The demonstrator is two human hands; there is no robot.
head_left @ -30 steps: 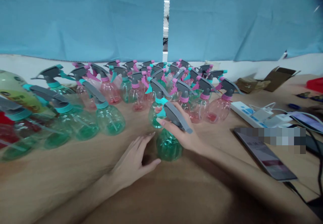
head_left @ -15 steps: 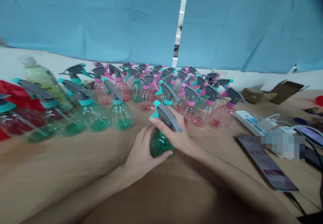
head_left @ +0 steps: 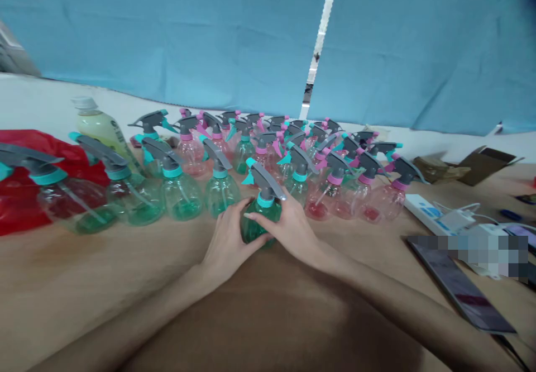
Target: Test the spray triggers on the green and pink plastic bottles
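Note:
A small green spray bottle (head_left: 260, 218) with a grey trigger and teal collar stands upright on the wooden table (head_left: 125, 271). My left hand (head_left: 228, 241) cups its left side, fingers curled round the body. My right hand (head_left: 288, 229) wraps its right side and front, just under the collar. It sits at the right end of a front row of green spray bottles (head_left: 180, 190). Behind it crowd several pink spray bottles (head_left: 335, 190) with pink collars.
A red plastic bag (head_left: 25, 193) and a pale drink bottle (head_left: 103, 129) are at the left. At the right lie a white power strip (head_left: 431, 215) with cables, a phone (head_left: 464, 288), and cardboard scraps (head_left: 481, 165). A blue cloth (head_left: 167, 31) hangs behind.
The green bottle moved away from me and left, down onto the table in line with the green row. My left hand closed round its side; my right slid from the trigger head to the body.

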